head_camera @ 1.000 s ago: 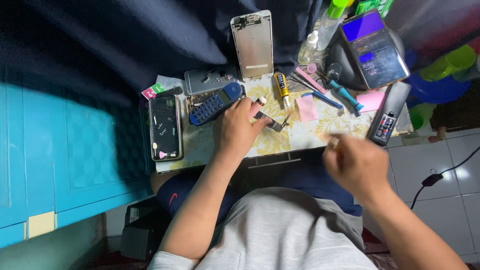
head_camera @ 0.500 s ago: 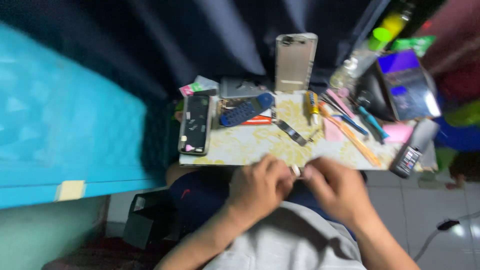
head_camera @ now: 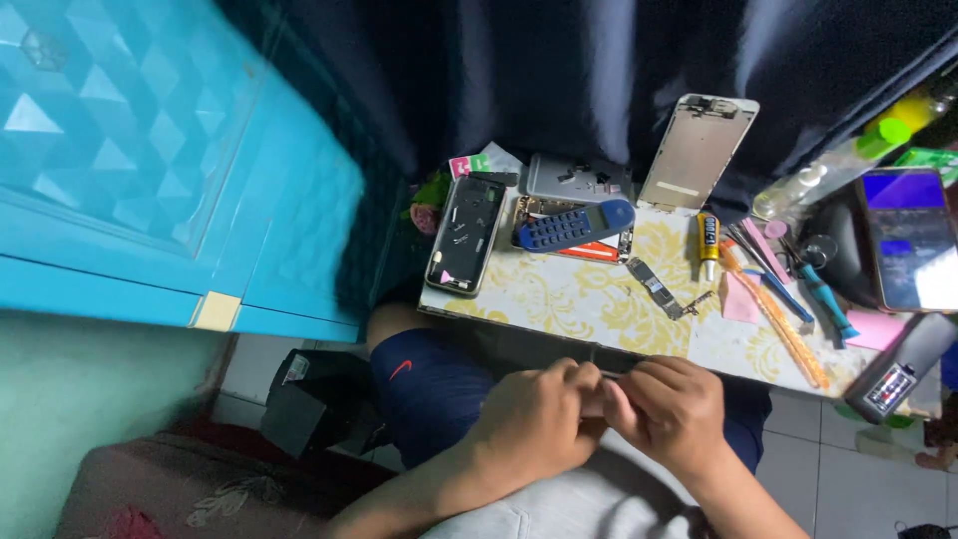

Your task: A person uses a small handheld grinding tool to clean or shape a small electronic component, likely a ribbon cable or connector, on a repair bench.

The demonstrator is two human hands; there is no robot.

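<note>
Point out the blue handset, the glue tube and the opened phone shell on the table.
Blue handset (head_camera: 574, 226), head view, on its keypad face.
Glue tube (head_camera: 708, 238), head view, on the yellow body.
Opened phone shell (head_camera: 466, 235), head view, on its dark inner cavity.

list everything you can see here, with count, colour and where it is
small table: 1, cream with yellow pattern, centre
opened phone body: 1, black, table's left end
handset: 1, blue, middle of table
phone screen panel: 1, pale gold, leaning on the dark curtain
circuit board: 1, dark, lying right of the handset
glue tube: 1, yellow and black, right of centre
lit phone: 1, blue screen, far right
cabinet: 1, turquoise, left
left hand: 1, below the table edge, fingers meeting the right
right hand: 1, beside it; what they pinch is hidden
</note>
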